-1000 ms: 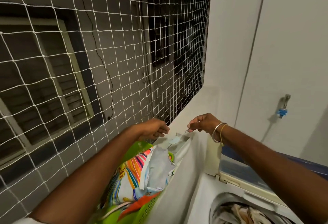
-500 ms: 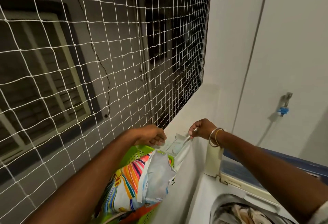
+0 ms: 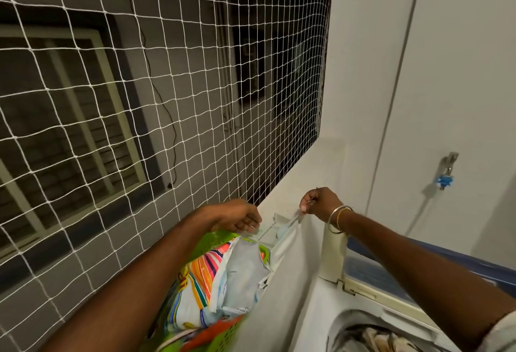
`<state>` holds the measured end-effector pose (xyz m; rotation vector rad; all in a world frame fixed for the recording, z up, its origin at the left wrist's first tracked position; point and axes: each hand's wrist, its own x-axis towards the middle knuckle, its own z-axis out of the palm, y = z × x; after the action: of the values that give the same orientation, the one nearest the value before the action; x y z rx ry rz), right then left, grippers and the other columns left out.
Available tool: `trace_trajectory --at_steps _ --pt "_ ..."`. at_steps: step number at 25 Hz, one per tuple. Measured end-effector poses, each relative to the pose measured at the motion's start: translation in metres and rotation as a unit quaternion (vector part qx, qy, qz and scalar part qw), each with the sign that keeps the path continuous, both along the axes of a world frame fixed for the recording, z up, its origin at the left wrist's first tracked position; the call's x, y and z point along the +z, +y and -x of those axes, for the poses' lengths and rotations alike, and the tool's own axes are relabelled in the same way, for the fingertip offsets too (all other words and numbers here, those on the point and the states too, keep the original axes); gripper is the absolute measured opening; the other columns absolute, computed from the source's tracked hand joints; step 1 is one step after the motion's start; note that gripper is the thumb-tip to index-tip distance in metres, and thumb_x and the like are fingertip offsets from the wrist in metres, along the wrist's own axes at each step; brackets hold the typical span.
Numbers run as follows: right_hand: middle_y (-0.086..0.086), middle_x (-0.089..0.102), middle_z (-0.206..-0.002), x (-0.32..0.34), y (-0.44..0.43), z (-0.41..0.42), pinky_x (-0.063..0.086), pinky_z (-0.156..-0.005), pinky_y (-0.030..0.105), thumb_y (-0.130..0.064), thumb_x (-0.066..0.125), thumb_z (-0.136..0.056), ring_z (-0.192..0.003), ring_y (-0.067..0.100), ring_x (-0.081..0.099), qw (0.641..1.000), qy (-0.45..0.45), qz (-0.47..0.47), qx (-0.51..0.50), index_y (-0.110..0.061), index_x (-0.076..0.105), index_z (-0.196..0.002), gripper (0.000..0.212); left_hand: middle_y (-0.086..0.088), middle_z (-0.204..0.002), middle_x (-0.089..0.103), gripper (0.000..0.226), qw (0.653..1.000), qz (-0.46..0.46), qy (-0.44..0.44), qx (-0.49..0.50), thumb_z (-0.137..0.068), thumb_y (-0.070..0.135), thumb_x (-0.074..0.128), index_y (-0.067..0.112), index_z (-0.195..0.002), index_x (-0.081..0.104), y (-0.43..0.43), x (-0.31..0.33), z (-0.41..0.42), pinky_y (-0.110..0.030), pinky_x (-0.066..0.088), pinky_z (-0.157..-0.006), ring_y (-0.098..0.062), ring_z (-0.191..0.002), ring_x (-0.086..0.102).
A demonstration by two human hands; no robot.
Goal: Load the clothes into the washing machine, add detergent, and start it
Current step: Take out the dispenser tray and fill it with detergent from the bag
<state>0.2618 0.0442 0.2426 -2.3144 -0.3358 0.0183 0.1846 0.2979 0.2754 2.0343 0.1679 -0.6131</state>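
Observation:
An open white detergent box (image 3: 282,245) stands on the ledge beside the washing machine (image 3: 321,309). My left hand (image 3: 240,217) grips the box's near flap. My right hand (image 3: 321,203), with bangles on the wrist, pinches the handle of a thin metal spoon (image 3: 296,217). The spoon's tip reaches down into the pale powder inside the box. Clothes (image 3: 371,337) lie in the machine's open drum at the bottom right. The blue lid (image 3: 446,262) is raised behind my right forearm.
A green plastic basket (image 3: 215,240) with colourful striped packets (image 3: 201,282) sits under my left arm. White safety netting (image 3: 167,100) covers the opening on the left. A tap with a blue fitting (image 3: 446,175) is on the right wall.
My right hand has dropped a little and brought the spoon down into the box. My left hand keeps its hold on the flap.

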Motion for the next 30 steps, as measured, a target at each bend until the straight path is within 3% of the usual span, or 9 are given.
trace_trajectory --at_steps 2,4,10,17,21,24,30 --pt "-0.006 0.070 -0.066 0.004 0.000 0.006 0.048 -0.067 0.016 0.006 0.066 -0.081 -0.071 0.014 0.066 1.000 -0.015 0.003 0.003 -0.024 0.069 -0.059 0.037 -0.007 -0.116 0.071 0.032 1.000 0.005 -0.011 0.012 -0.097 0.025 0.047 0.008 -0.117 0.067 -0.001 0.002 0.003 -0.025 0.051 -0.074 -0.016 -0.095 0.068" --pt "-0.008 0.069 -0.066 0.007 0.002 0.011 0.042 -0.063 0.013 0.004 0.066 -0.082 -0.068 0.007 0.063 0.999 -0.034 0.002 0.007 -0.025 0.068 -0.060 0.037 -0.009 -0.117 0.072 0.035 0.999 0.018 -0.021 0.030 -0.098 0.025 0.046 0.006 -0.118 0.067 -0.002 0.007 0.006 -0.027 0.048 -0.074 -0.018 -0.097 0.067" --pt "-0.011 0.070 -0.066 0.005 0.004 0.025 0.049 -0.072 0.021 0.000 0.066 -0.080 -0.070 0.007 0.065 0.993 -0.114 -0.014 0.002 -0.030 0.067 -0.060 0.035 -0.012 -0.118 0.071 0.035 0.997 0.046 -0.033 0.051 -0.098 0.023 0.044 0.004 -0.115 0.068 -0.011 0.019 0.021 -0.026 0.047 -0.070 -0.020 -0.095 0.065" --pt "-0.006 0.073 -0.074 0.020 -0.006 0.047 0.052 -0.075 0.028 -0.008 0.067 -0.083 -0.075 0.014 0.068 0.986 -0.136 -0.095 -0.029 -0.023 0.073 -0.071 0.020 -0.008 -0.101 0.074 0.031 0.986 0.090 -0.090 0.109 -0.098 0.020 0.045 0.005 -0.105 0.071 -0.013 0.032 0.043 -0.033 0.048 -0.089 -0.022 -0.097 0.065" --pt "-0.004 0.075 -0.072 0.029 -0.019 0.060 0.057 -0.083 0.036 -0.012 0.072 -0.078 -0.076 0.016 0.072 0.975 -0.100 -0.192 -0.041 -0.021 0.076 -0.071 0.012 -0.008 -0.097 0.076 0.036 0.972 0.121 -0.144 0.142 -0.101 0.018 0.039 0.004 -0.102 0.071 -0.007 0.041 0.060 -0.029 0.050 -0.081 -0.024 -0.096 0.067" --pt "-0.001 0.075 -0.071 0.034 -0.023 0.074 0.059 -0.085 0.040 -0.013 0.077 -0.076 -0.073 0.017 0.074 0.962 -0.061 -0.262 -0.038 -0.018 0.076 -0.073 0.006 -0.012 -0.108 0.075 0.041 0.966 0.119 -0.179 0.146 -0.101 0.021 0.036 0.003 -0.109 0.072 -0.004 0.042 0.079 -0.030 0.051 -0.084 -0.023 -0.101 0.069" --pt "0.006 0.075 -0.070 0.051 -0.015 0.121 0.049 -0.072 0.030 -0.007 0.077 -0.071 -0.072 0.020 0.073 0.947 -0.002 -0.321 -0.003 -0.012 0.076 -0.072 0.005 -0.010 -0.103 0.076 0.043 0.954 0.110 -0.230 0.156 -0.100 0.018 0.035 0.003 -0.101 0.075 -0.012 0.037 0.116 -0.014 0.052 -0.064 -0.015 -0.093 0.072"
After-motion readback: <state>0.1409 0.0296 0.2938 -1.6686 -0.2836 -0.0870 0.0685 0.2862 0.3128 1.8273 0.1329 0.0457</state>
